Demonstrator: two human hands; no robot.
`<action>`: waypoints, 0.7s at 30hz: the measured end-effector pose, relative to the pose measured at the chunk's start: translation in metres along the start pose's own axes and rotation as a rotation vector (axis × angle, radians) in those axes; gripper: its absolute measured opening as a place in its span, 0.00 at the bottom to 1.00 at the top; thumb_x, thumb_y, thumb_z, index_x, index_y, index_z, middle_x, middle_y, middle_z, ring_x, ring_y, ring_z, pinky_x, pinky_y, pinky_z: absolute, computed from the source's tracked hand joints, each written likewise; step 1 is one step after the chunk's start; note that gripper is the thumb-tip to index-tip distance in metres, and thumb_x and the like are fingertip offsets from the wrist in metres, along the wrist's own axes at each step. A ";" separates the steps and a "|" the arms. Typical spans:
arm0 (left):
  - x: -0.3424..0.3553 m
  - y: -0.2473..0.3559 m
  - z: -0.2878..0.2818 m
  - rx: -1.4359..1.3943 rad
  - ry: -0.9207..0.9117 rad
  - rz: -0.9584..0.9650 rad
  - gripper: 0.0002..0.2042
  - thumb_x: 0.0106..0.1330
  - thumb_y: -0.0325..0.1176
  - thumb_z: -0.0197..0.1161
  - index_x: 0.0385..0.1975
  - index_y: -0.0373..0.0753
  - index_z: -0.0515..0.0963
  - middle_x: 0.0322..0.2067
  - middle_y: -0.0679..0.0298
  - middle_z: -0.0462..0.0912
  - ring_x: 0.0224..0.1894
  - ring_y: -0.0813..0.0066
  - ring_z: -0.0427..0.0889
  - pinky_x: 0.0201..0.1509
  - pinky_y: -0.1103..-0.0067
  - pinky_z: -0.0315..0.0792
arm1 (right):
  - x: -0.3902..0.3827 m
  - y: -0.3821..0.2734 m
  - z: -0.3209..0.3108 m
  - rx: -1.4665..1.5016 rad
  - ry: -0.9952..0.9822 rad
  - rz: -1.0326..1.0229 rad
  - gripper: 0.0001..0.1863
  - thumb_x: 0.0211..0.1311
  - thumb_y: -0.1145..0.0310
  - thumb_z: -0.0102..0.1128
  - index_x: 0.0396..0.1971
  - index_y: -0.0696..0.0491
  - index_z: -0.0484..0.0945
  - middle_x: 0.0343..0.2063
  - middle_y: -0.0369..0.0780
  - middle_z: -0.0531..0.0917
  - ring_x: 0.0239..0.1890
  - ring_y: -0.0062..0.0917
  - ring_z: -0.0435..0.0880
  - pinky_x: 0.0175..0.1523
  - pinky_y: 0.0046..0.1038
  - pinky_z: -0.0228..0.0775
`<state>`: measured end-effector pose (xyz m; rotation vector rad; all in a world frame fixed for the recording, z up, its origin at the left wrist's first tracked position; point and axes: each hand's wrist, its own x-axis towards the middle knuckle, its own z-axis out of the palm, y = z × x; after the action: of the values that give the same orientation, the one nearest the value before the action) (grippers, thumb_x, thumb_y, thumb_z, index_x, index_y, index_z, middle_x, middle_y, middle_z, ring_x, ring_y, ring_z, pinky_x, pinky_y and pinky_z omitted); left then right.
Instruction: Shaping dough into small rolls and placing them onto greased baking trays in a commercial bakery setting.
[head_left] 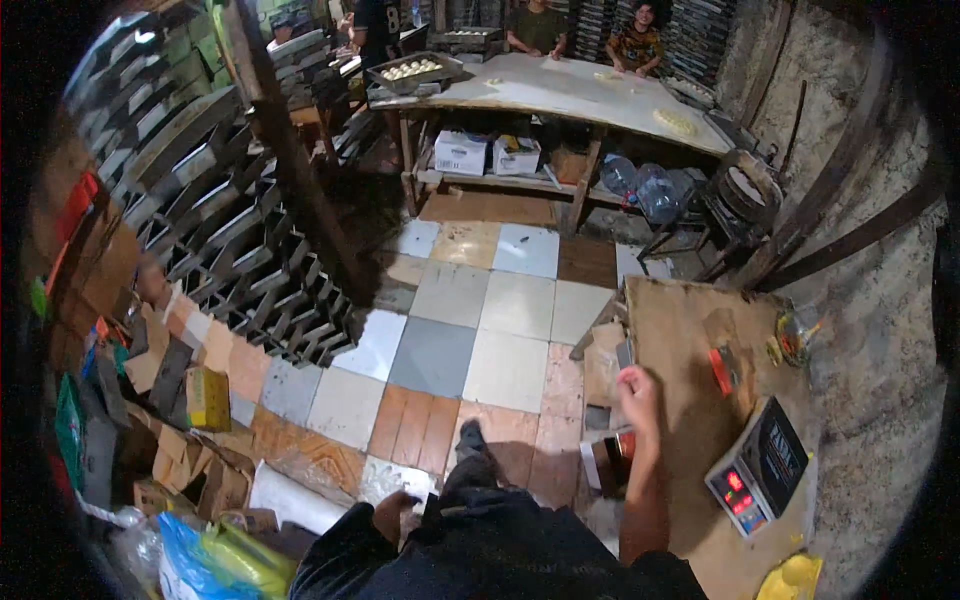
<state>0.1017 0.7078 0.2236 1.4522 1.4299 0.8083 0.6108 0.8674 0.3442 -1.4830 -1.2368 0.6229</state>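
My right hand point(638, 394) is raised at the left edge of a brown wooden table point(680, 420), its fingers curled together. Whatever may be in those fingers is too small to make out. A red object point(720, 371) lies on the tabletop beyond it. Farther right stands a digital scale point(760, 468) with a lit red display and a dark top plate. My left hand point(392, 515) hangs low beside my body, close to my dark clothing. Its fingers are dark and blurred, so their grip does not show.
Ahead, a long worktable point(560, 85) bears a tray of dough balls point(412, 70); people stand behind it. Stacked trays point(215, 200) and a wooden post point(290, 140) line the left. Cardboard, a yellow box point(208, 399) and bags point(240, 560) crowd the lower left. Tiled floor point(435, 350) lies between.
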 end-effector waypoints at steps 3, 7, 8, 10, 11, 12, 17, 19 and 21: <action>0.076 -0.106 -0.037 -0.076 -0.467 -0.751 0.17 0.67 0.42 0.47 0.48 0.41 0.76 0.42 0.61 0.77 0.41 0.75 0.74 0.43 0.75 0.69 | 0.089 -0.008 0.016 0.060 0.076 -0.102 0.04 0.55 0.81 0.53 0.29 0.57 0.73 0.24 0.32 0.75 0.30 0.13 0.73 0.38 0.18 0.66; 0.176 -0.201 -0.051 -0.126 -0.095 -0.778 0.12 0.63 0.42 0.54 0.41 0.45 0.74 0.33 0.64 0.77 0.30 0.75 0.74 0.35 0.75 0.70 | 0.169 0.035 0.075 0.051 0.090 -0.121 0.03 0.54 0.80 0.53 0.28 0.56 0.74 0.24 0.33 0.75 0.29 0.16 0.74 0.36 0.19 0.66; 0.209 -0.201 -0.044 -0.361 0.016 -0.666 0.09 0.62 0.42 0.58 0.29 0.44 0.74 0.25 0.65 0.76 0.24 0.75 0.73 0.30 0.74 0.70 | 0.176 0.057 0.092 -0.025 0.071 -0.123 0.02 0.52 0.78 0.56 0.26 0.56 0.73 0.24 0.35 0.76 0.30 0.18 0.74 0.36 0.21 0.66; 0.282 -0.201 -0.052 -0.912 0.095 -0.599 0.12 0.59 0.41 0.64 0.18 0.44 0.76 0.18 0.63 0.76 0.19 0.73 0.74 0.25 0.73 0.71 | 0.186 0.082 0.116 -0.177 -0.022 -0.109 0.04 0.48 0.76 0.59 0.24 0.56 0.73 0.25 0.38 0.76 0.30 0.23 0.75 0.35 0.25 0.66; 0.317 -0.195 -0.062 -1.222 0.098 -0.702 0.11 0.57 0.42 0.65 0.18 0.44 0.76 0.18 0.61 0.78 0.20 0.71 0.76 0.26 0.72 0.72 | 0.200 0.080 0.121 -0.251 -0.071 -0.096 0.04 0.48 0.75 0.60 0.24 0.56 0.73 0.24 0.38 0.76 0.30 0.24 0.76 0.36 0.27 0.66; 0.380 -0.186 -0.044 -0.514 -0.061 -0.382 0.13 0.56 0.44 0.64 0.22 0.40 0.79 0.25 0.55 0.82 0.29 0.64 0.81 0.33 0.69 0.74 | 0.213 0.078 0.120 -0.380 0.023 -0.188 0.05 0.49 0.72 0.61 0.24 0.55 0.75 0.25 0.37 0.77 0.31 0.25 0.76 0.38 0.29 0.68; 0.591 -0.110 0.014 0.625 -0.193 0.067 0.14 0.56 0.43 0.60 0.33 0.40 0.80 0.33 0.51 0.82 0.38 0.51 0.80 0.44 0.67 0.74 | 0.294 0.126 0.117 -0.135 0.081 0.356 0.05 0.57 0.68 0.58 0.30 0.53 0.74 0.25 0.33 0.74 0.28 0.19 0.72 0.33 0.25 0.67; 0.657 -0.083 0.040 0.443 -0.114 0.042 0.14 0.56 0.45 0.61 0.34 0.42 0.80 0.34 0.51 0.82 0.38 0.52 0.80 0.44 0.67 0.74 | 0.327 0.163 0.094 -0.134 0.104 0.347 0.05 0.59 0.67 0.57 0.30 0.53 0.74 0.25 0.32 0.74 0.28 0.17 0.71 0.32 0.24 0.66; 0.722 -0.003 0.068 0.345 -0.171 -0.111 0.15 0.56 0.46 0.61 0.35 0.42 0.80 0.35 0.50 0.81 0.39 0.52 0.80 0.45 0.67 0.74 | 0.345 0.226 0.062 -0.019 0.295 0.259 0.07 0.63 0.66 0.54 0.30 0.54 0.73 0.23 0.32 0.72 0.21 0.17 0.68 0.28 0.24 0.64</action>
<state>0.2438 1.4069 0.0916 1.6377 1.5541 0.3693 0.7534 1.2294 0.1932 -1.6972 -0.8338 0.5381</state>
